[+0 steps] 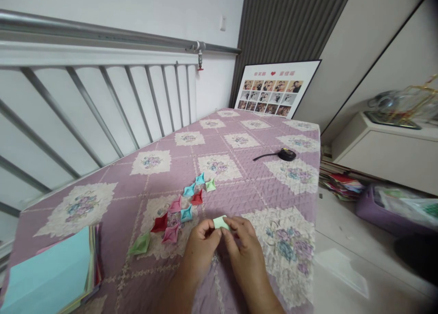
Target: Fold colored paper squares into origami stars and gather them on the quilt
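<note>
Between my two hands is a small folded piece of pale green paper (221, 222). My left hand (204, 239) pinches its left side with thumb and forefinger. On the right edge, my right hand (242, 236) grips it the same way, both thumbs close together at the bottom. Just beyond my left hand lie several folded paper pieces in two slanting rows: a pink one (170, 233), a red one (159, 223), a blue one (186, 213) and a green one (140, 244) among them.
A stack of coloured paper (48, 270) with blue on top lies at the left. A black tape measure (286, 154) rests farther back on the flowered tablecloth (236, 200). A radiator (112, 104) runs along the wall; a photo board (277, 90) leans behind.
</note>
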`<state>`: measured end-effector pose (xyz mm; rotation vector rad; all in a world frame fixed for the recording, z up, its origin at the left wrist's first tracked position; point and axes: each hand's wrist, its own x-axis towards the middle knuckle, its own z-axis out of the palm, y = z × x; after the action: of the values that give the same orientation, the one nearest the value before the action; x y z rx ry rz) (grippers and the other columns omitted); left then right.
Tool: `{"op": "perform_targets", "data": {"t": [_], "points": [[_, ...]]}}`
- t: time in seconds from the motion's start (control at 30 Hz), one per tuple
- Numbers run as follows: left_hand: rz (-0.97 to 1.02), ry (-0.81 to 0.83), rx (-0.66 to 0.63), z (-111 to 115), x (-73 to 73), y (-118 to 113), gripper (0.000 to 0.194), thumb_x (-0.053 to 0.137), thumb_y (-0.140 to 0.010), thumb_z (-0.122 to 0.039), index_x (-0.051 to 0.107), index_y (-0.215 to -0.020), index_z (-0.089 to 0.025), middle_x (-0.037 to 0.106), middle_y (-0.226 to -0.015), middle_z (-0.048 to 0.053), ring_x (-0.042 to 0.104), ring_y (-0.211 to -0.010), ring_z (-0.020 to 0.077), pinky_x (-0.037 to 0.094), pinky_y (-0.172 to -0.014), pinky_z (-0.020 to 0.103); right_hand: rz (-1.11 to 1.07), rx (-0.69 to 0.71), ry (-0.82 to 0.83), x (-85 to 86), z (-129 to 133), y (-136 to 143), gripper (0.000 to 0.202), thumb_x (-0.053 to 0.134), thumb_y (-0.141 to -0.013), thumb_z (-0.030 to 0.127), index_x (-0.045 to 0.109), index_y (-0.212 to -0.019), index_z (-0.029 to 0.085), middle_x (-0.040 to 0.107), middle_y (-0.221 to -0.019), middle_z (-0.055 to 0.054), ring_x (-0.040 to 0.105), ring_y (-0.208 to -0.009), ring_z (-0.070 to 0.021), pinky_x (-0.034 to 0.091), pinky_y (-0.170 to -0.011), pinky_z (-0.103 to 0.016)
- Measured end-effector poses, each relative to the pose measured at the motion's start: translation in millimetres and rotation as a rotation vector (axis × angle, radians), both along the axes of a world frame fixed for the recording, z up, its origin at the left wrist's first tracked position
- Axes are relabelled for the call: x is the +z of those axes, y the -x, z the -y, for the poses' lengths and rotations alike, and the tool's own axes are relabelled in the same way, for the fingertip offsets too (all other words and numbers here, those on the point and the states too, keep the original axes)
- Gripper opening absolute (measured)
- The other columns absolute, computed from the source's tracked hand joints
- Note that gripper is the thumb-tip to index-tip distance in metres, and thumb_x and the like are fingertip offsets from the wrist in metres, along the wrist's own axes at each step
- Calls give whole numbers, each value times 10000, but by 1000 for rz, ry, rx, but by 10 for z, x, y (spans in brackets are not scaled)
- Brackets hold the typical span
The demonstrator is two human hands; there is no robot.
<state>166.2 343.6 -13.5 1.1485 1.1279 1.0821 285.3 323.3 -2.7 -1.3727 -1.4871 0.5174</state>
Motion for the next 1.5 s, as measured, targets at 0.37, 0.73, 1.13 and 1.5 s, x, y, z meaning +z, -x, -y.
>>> {"op": "perform_targets", "data": {"t": [0.37, 0.73, 1.13, 1.5], "points": [[-43, -65, -28, 20, 22, 33, 177, 521, -785, -221, 661, -874, -160, 608, -735, -12, 527, -710, 144, 396, -666, 242, 97, 79, -4, -16, -31, -43, 190, 517, -882, 273, 662, -996, 231, 625, -915, -54, 593, -882, -197, 483, -789, -330], [-10, -60, 38, 16, -27, 8, 52, 559, -751, -213, 579, -775, -172, 605, -742, -4, 529, -704, 145, 407, -682, 252, 78, 160, 76, 17, -24, -103, 190, 512, -891, 285, 670, -985, 236, 633, -876, -35, 595, -841, -178, 468, -752, -291], [-6, 15, 42, 23, 41, 15, 86, 580, -716, -231, 531, -678, -172, 475, -562, -64, 418, -543, 91, 317, -538, 216, -39, 190, 158, 95, -15, -91, 193, 508, -884, 299, 687, -874, 229, 619, -781, -18, 596, -747, -161, 452, -683, -257], [102, 51, 17, 45, 41, -62, 219, 619, -705, -219, 553, -908, -171, 607, -742, -3, 541, -664, 125, 413, -624, 232, -40, 89, 150, 113, 22, -76, 234, 502, -867, 327, 605, -696, 204, 587, -683, -13, 548, -651, -161, 422, -609, -259]]}}
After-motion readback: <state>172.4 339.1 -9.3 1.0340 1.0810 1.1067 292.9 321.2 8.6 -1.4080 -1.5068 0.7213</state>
